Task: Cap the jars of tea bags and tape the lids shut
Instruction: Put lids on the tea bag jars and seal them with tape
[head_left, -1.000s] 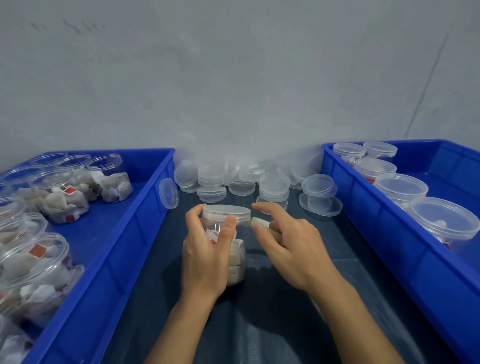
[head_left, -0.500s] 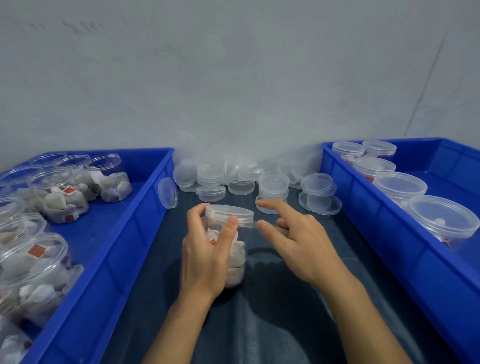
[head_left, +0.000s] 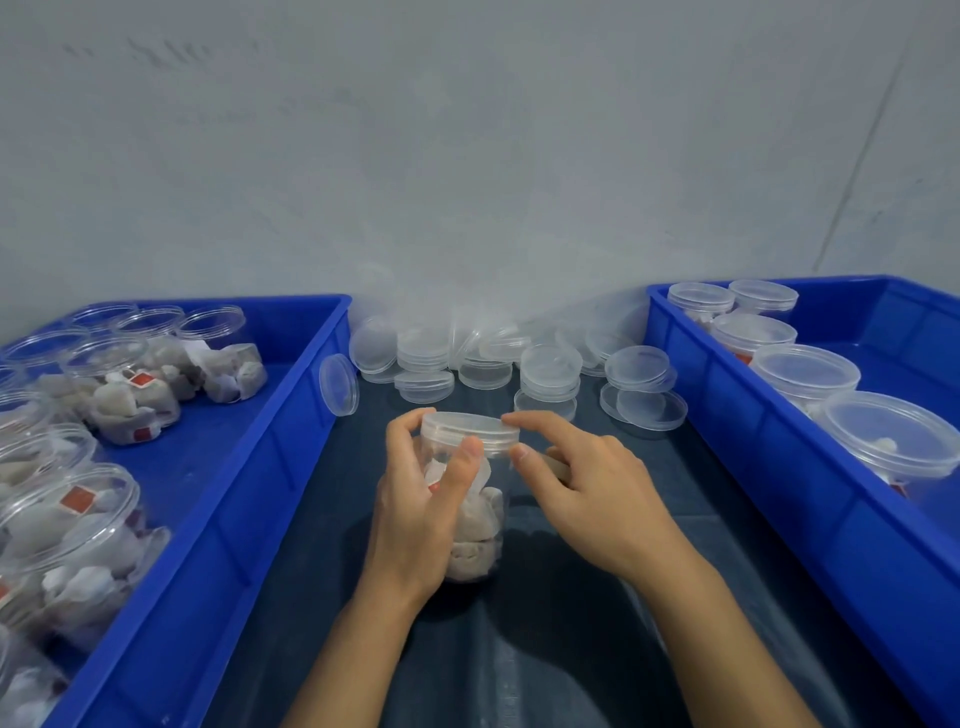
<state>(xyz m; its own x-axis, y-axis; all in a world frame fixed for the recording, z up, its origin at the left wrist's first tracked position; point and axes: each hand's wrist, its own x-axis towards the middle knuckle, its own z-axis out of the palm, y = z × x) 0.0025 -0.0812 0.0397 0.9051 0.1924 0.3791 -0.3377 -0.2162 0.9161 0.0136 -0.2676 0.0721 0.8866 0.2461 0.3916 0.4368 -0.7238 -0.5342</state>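
Two hands are closed around one clear jar (head_left: 475, 525) of tea bags standing on the dark mat (head_left: 571, 649). The jar is gripped by the left hand (head_left: 421, 514), thumb curled up to the lid (head_left: 470, 432) and fingers wrapped behind. The lid's right edge is pinched by the right hand (head_left: 587, 488), forefinger above, thumb below. Blue bins (head_left: 249, 499) of jars are seen at both sides, loose lids (head_left: 550, 371) behind.

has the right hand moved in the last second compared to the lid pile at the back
Yes, slightly. The right hand has shifted toward the lid of the jar, its fingertips now at the rim, judged against the loose lids behind.
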